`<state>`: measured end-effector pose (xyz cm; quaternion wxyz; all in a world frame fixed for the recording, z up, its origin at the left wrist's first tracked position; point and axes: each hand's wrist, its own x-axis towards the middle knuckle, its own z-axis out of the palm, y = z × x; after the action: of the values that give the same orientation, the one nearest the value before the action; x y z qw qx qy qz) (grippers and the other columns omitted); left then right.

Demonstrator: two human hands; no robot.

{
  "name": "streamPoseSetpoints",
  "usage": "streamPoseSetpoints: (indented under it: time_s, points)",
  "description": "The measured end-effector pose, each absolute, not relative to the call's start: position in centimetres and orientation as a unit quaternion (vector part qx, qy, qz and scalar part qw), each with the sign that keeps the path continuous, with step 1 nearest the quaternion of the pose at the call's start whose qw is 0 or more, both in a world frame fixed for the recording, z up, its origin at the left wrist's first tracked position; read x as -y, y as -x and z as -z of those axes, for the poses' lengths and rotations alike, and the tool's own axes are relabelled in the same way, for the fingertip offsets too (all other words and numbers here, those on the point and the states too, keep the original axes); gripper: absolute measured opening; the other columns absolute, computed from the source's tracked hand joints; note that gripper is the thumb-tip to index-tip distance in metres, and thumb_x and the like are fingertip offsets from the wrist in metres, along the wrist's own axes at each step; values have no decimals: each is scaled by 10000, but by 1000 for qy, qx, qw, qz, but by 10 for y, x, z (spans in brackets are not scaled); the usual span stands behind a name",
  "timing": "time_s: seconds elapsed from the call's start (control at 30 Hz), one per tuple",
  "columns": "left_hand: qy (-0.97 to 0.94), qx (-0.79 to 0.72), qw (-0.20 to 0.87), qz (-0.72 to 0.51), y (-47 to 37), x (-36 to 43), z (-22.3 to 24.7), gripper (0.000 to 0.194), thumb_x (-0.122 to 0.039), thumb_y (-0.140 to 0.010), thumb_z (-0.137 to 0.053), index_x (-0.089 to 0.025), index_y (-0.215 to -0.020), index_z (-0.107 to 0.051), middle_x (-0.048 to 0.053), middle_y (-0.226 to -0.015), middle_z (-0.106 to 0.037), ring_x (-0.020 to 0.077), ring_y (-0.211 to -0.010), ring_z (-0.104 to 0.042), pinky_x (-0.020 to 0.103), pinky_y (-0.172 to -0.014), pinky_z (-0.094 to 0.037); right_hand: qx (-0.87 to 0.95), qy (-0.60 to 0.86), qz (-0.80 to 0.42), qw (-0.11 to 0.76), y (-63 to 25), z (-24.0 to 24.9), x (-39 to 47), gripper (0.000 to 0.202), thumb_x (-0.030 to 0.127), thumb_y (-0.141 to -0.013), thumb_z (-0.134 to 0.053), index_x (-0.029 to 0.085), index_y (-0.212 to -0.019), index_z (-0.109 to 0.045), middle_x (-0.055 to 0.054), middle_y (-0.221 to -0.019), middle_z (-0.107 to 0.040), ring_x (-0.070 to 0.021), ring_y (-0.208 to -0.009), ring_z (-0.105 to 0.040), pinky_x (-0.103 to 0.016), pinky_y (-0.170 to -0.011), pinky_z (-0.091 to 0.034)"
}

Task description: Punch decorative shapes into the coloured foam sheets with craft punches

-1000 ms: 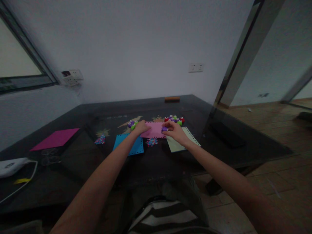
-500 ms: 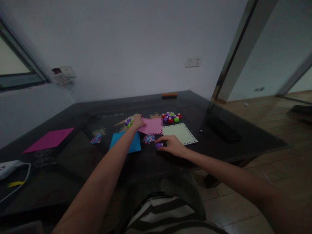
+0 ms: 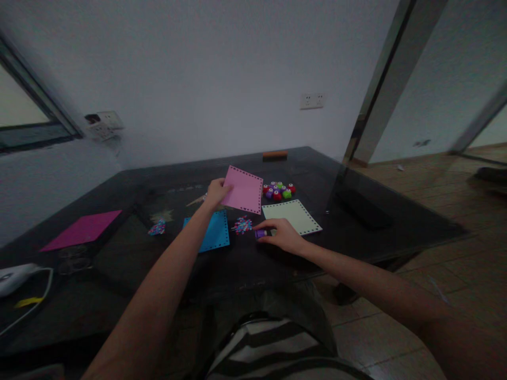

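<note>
My left hand (image 3: 217, 191) pinches the left side of a pink paper sheet (image 3: 242, 191), which is lifted and tilted above the table. A row of dark holes runs along its edges. My right hand (image 3: 283, 236) is closed on a small purple craft punch (image 3: 260, 234) low over the table. Beside that hand lies a pale cream sheet (image 3: 295, 215) with holes along its edges. Left of the punch is a little heap of pink and blue bits (image 3: 242, 225). A blue sheet (image 3: 215, 232), holed along its edges, lies partly behind my left forearm.
Several red, purple and green punches (image 3: 279, 191) cluster behind the cream sheet. A magenta sheet (image 3: 83, 230) and a second heap of bits (image 3: 157, 228) lie at the left. A white device (image 3: 16, 278) with a cable rests at the table's left edge; a dark flat object (image 3: 364, 209) lies right.
My left hand has raised the pink sheet off the table and moved it slightly back and left. The right hand with the purple punch has barely moved.
</note>
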<state>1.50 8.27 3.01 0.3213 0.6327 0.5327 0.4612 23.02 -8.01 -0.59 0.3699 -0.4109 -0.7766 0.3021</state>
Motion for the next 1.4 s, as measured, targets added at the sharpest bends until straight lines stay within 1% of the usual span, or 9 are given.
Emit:
streamPoseSetpoints:
  time_s: [0.17,0.37,0.5,0.57,0.67,0.87,1.13,1.27,1.4]
  points:
    - [-636,-469,324,-520,-19,-72,-32,349,-332,-631,-660,-99,-890,-668,88,-870,-692,212,-749,-619,275,-626,-472,766,413,-323,372,-229,6,78,273,190,-666,-711,182,-939,-707,-54,-943,-711,-210,-887,-642,-338,-827,-468]
    - [-599,-408,391,-567,-33,-52,-29,344,-344,-643,-677,-125,-906,-647,56,-819,-687,175,-682,-612,282,-625,-484,588,389,-427,566,-243,-8,64,235,324,-696,-674,201,-892,-627,-30,-896,-647,-163,-789,-619,-296,-676,-502]
    - [-594,-383,406,-579,-41,-37,-33,316,-333,-663,-688,-135,-905,-640,48,-825,-691,160,-680,-620,274,-630,-493,509,406,-413,637,-269,-22,47,169,336,-703,-646,179,-738,-596,20,-635,-527,-78,-537,-455,-203,-448,-330]
    - [-592,-369,410,-588,-47,-29,-35,316,-337,-670,-694,-134,-906,-637,48,-828,-693,159,-683,-624,273,-633,-499,510,425,-433,610,-282,-28,38,213,368,-709,-649,172,-778,-604,26,-609,-504,-61,-480,-380,-205,-402,-219]
    - [-589,-352,425,-591,-57,-20,-35,318,-342,-682,-695,-132,-911,-630,47,-818,-692,159,-684,-628,277,-635,-508,544,455,-435,556,-292,-33,27,303,458,-730,-635,169,-814,-607,17,-626,-519,-59,-469,-358,-218,-406,-181]
    - [-598,-331,467,-560,-76,-7,-26,285,-305,-730,-661,-132,-948,-600,59,-836,-688,154,-689,-635,278,-643,-516,579,507,-384,511,-301,-34,18,328,461,-650,-709,160,-668,-579,32,-558,-472,-69,-500,-362,-227,-460,-254]
    - [-625,-360,484,-496,-81,4,-22,429,-187,-817,-528,-182,-1226,-397,25,-764,-671,124,-568,-626,230,-524,-486,513,586,-429,457,-348,-28,25,323,441,-632,-714,144,-723,-626,0,-634,-550,-96,-579,-466,-218,-512,-349]
    - [-708,-383,417,-422,-80,4,-7,312,-159,-829,-471,-164,-1140,-497,42,-789,-680,127,-597,-636,251,-581,-501,498,622,-446,407,-362,-14,30,300,402,-646,-705,124,-746,-650,-26,-636,-582,-107,-564,-483,-225,-492,-344]
    - [-815,-419,228,-331,-79,5,4,200,-177,-825,-481,-184,-969,-619,49,-823,-681,174,-722,-641,303,-689,-504,498,646,-425,393,-366,-5,29,254,369,-671,-688,122,-721,-655,-32,-639,-601,-105,-551,-487,-227,-490,-344]
